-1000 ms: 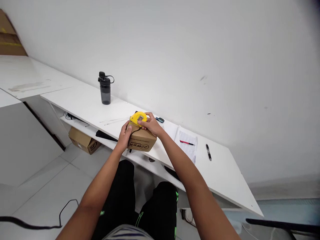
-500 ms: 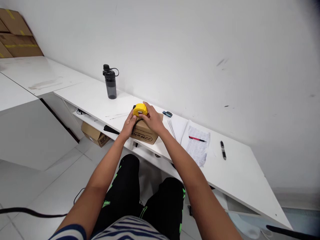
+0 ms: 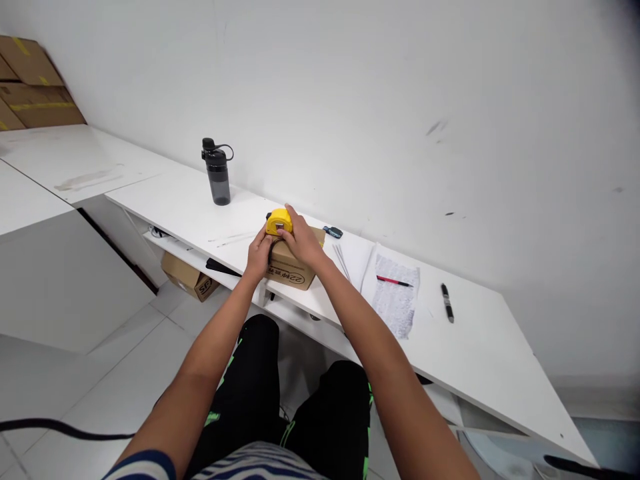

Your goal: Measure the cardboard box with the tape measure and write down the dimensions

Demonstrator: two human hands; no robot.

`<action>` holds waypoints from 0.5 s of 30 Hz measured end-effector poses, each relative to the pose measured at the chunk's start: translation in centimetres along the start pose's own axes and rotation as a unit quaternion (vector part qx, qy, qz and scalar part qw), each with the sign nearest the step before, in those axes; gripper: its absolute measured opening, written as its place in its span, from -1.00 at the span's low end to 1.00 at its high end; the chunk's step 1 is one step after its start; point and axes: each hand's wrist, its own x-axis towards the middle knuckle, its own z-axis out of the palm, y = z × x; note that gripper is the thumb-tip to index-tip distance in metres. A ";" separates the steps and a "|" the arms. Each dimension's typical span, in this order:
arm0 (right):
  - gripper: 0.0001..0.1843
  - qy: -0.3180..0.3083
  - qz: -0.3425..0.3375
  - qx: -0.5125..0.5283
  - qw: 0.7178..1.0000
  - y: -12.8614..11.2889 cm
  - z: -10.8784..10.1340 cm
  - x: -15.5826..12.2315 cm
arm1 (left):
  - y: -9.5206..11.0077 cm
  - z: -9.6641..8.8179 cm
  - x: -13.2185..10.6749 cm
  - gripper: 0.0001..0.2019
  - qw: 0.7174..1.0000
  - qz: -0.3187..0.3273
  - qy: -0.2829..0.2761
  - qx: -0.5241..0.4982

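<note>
A yellow tape measure [image 3: 280, 221] is held over a small cardboard box [image 3: 290, 267] on the white desk. My right hand [image 3: 303, 238] is closed around the tape measure's right side, thumb across its lower front. My left hand [image 3: 259, 251] is at its lower left, fingers closed near its edge, beside the box's left side. A dark strap or cord loops down from the tape measure between the hands. Part of the box is hidden behind my right hand.
On the white desk [image 3: 480, 347] stand a dark water bottle [image 3: 219, 179], a small dark blue-grey object [image 3: 333, 232], an open notebook [image 3: 357, 267] with a red pen [image 3: 395, 281], and a black pen [image 3: 447, 303]. A cardboard box [image 3: 187, 275] lies below; stacked boxes [image 3: 43, 103] stand far left.
The camera view has tilted slightly, so the scene sits a little lower. Both hands stay at the tape measure over the box, with hardly any other movement.
</note>
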 end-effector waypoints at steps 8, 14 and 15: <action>-0.33 0.004 -0.004 -0.004 1.000 -0.2 -0.1 0.1 | -0.3 0.7 -0.6 -0.56 0.997 0.006 0.062 0.048; -0.32 -0.005 0.012 -0.010 1.000 -0.5 -0.2 0.2 | -0.4 0.4 -0.5 -0.58 0.997 0.005 0.063 0.052; -0.32 -0.007 0.012 -0.012 1.000 -0.4 -0.2 0.2 | -0.4 0.4 -0.5 -0.60 0.997 0.007 0.067 0.048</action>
